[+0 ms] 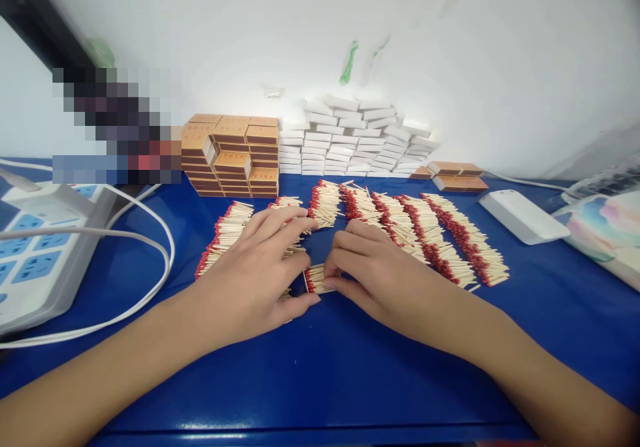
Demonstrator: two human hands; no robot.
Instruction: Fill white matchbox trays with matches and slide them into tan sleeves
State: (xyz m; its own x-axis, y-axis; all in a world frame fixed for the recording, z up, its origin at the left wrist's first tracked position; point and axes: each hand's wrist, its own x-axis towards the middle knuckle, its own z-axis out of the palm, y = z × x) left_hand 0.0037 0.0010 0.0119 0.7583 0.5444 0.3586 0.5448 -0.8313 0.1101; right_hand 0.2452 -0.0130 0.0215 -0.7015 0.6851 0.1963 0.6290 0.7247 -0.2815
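A small white matchbox tray (pixel 307 280) filled with red-headed matches (pixel 316 278) lies on the blue table between my hands. My left hand (pixel 265 267) is at its left, fingers stretched and parted, with the thumb tip at the tray's near left corner. Beneath and beyond those fingers lie rows of loose matches (pixel 227 234), partly hidden. My right hand (pixel 367 264) is closed, thumb and fingers pinched over the matches at the tray's right end, which it covers. Beyond it several slanting rows of matches (pixel 453 234) spread to the right.
Brown matchboxes (pixel 233 160) are stacked by the wall, beside a pile of white trays (pixel 345 144). More brown boxes (pixel 460 182) lie right of the pile. At the right is a white rectangular device (pixel 523 217); a power strip (pixel 45 260) with looping cables (pixel 167 254) occupies the left.
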